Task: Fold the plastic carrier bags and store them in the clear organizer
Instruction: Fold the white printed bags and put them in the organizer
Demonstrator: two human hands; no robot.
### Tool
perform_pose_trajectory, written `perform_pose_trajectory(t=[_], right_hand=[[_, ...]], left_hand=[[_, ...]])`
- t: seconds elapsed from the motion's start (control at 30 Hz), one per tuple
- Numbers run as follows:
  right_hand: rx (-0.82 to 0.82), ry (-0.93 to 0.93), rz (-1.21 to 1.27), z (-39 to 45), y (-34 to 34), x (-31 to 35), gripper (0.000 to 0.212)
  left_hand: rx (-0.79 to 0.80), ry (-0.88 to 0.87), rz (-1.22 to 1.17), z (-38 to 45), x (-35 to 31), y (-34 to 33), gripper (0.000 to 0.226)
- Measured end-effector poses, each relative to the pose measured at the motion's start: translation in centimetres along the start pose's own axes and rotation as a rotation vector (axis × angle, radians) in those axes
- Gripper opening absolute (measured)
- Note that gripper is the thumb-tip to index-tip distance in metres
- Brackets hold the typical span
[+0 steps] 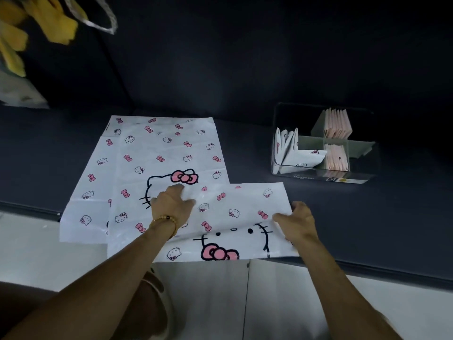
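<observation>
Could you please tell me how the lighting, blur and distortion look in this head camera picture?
Head view: dim overall, the dark sofa nearly featureless; the white patterned bag is the brightest area and sharp; the yellow object at top left is motion-blurred; wide-angle bending shows at the edges; the clear organizer shows slight reflections.

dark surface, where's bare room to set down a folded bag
Bare dark surface lies between the flat bags and the clear organizer, and right of the right hand in front of the organizer. It is crowded on the left, where both hands work the bag.
</observation>
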State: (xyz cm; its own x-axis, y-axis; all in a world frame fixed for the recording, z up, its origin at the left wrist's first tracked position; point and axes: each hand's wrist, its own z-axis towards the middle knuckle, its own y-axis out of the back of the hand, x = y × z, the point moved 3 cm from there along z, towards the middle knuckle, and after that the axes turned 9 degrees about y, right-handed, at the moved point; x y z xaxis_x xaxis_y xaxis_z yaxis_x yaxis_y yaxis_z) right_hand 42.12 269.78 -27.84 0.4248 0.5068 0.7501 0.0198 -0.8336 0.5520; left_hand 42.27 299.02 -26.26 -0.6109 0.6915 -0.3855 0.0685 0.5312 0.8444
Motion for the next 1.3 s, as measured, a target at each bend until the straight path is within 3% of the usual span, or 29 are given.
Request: perform_pose_trajectory(t=[0.13,0.2,0.27,0.37,0.47,0.53,0.63,0.87,1.07,1.13,1.2,1.27,1.3], right_hand=[[-0.099,-0.024,0.029,-0.8,3.6,-2.6,0.004],[-0.189,-0.043,0.056,-0.8,5.5,-4.0,0.016],[-0.273,-0.086,0.043,-0.6,7.1,-5.1,0.020],[-0.309,-0.132,-0.014,0.2,8.8,-6.1,0.014],[-0.337,-0.107,-0.032,1.3,9.8,-6.4,0.013],[-0.351,-0.086,-0.042,2.0,10.0,-6.5,0.015],[-0.344,-0.076,-0.066,2.6,10.2,-6.6,0.021],[-0.340,-0.062,-0.065,3.4,10.4,-7.2,0.033],[-0.385,-0.057,-0.111,3.4,10.8,-6.6,0.030],[-0.506,0.036,-0.290,2.4,11.0,-5.8,0.033],[-0.493,0.362,-0.592,0.5,9.2,-4.1,0.041],[-0.314,0.708,-0.663,-2.0,4.7,-2.7,0.039],[-0.179,0.795,-0.648,-3.1,2.3,-2.7,0.039]], left_hand=[[0.091,-0.130,-0.231,-1.2,-3.5,-1.3,0.045],[0.071,-0.182,-0.273,-2.2,-5.9,-2.4,0.049],[-0.045,-0.243,-0.290,-3.4,-7.9,-3.0,0.064],[-0.212,-0.480,-0.073,-5.4,-9.7,-4.3,0.065],[-0.145,-0.810,0.153,-8.0,-9.4,-7.0,0.049],[-0.060,-0.905,0.271,-9.5,-8.5,-9.0,0.048],[0.037,-0.879,0.359,-10.2,-7.2,-10.9,0.052],[0.027,-0.852,0.469,-9.4,-6.8,-11.9,0.058],[0.009,-0.829,0.532,-9.1,-6.3,-12.6,0.063],[-0.007,-0.829,0.558,-9.1,-6.2,-12.6,0.065],[-0.015,-0.837,0.565,-9.3,-6.3,-12.7,0.066],[-0.029,-0.836,0.560,-9.3,-6.3,-12.6,0.067],[-0.030,-0.836,0.561,-9.3,-6.3,-12.6,0.067]])
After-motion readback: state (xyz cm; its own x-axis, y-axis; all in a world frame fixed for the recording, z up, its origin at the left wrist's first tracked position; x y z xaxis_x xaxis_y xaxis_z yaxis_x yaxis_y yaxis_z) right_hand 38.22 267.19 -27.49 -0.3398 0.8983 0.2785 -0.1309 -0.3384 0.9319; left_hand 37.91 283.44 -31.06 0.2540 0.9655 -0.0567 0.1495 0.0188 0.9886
